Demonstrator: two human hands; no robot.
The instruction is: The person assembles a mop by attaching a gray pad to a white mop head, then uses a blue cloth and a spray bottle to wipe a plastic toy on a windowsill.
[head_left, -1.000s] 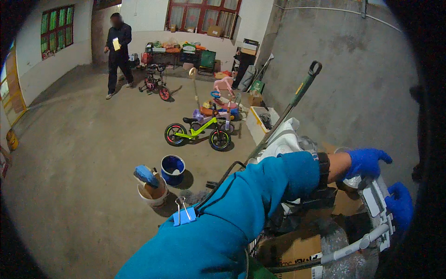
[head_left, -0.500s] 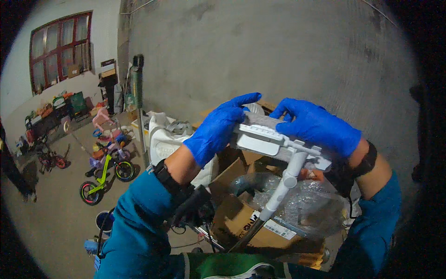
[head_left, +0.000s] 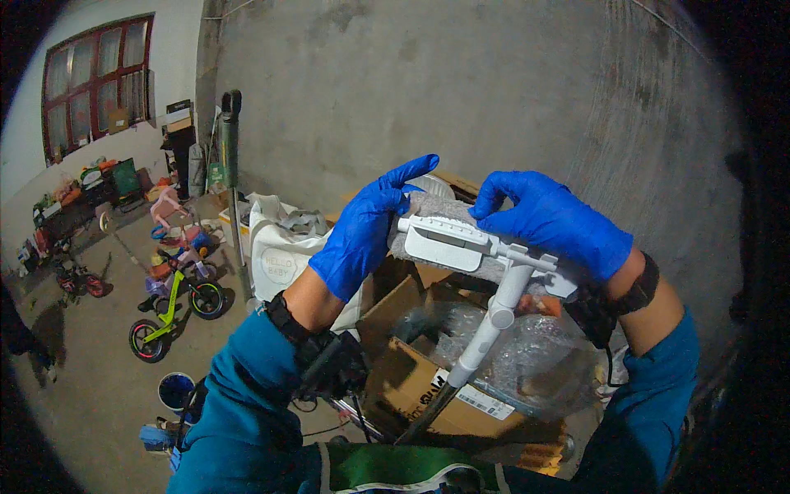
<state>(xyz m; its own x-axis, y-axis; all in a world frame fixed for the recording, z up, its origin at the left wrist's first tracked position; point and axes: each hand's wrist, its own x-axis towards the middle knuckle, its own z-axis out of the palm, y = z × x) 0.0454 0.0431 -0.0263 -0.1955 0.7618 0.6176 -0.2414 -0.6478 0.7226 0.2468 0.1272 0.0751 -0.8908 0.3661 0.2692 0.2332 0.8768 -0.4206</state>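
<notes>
Held up in front of me is a flat mop, with a white plastic head (head_left: 448,249), a fluffy grey pad (head_left: 436,207) and a jointed white neck (head_left: 496,317) on a pole slanting down toward my body. My left hand (head_left: 362,230), in a blue glove, is closed around the left end of the head, its index finger stretched out. With thumb and fingertips, my gloved right hand (head_left: 561,226) pinches the pad's upper edge near the right end. Some of the pad is hidden behind the white head and my right hand.
Below the mop stands an open cardboard box (head_left: 411,383) with clear plastic wrap (head_left: 535,354). A white bag (head_left: 284,251) and an upright pole with a dark green grip (head_left: 230,148) stand left. Farther left are a yellow-green balance bike (head_left: 170,309) and a blue bucket (head_left: 176,390).
The mop head and both hands sit slightly farther left in view. My right fingers have drawn closer together on the pad's edge, and the left index finger still points outward.
</notes>
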